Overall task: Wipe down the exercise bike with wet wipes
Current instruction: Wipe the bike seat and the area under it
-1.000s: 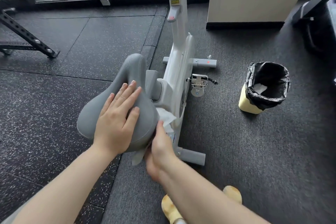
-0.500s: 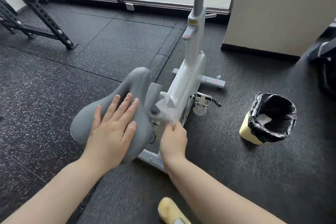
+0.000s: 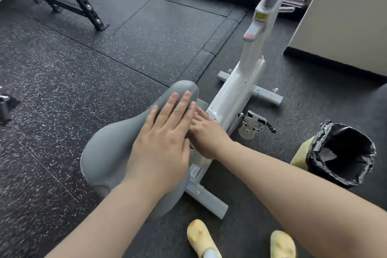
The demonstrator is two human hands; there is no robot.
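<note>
The left hand (image 3: 161, 142) lies flat on the grey saddle (image 3: 117, 148) of the exercise bike (image 3: 236, 90), fingers straight and together, gripping nothing. The right hand (image 3: 206, 134) reaches in just beside the saddle, against the white frame below it; its fingers are partly hidden behind the left hand, so its grip cannot be told, and no wet wipe shows in it. The bike stands on the dark rubber floor (image 3: 83, 69). A bin (image 3: 343, 153) with a black liner sits to the right, near the pedal (image 3: 252, 123).

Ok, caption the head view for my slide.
Left hand flat on the grey saddle, right hand reaching beneath it at the white frame.
</note>
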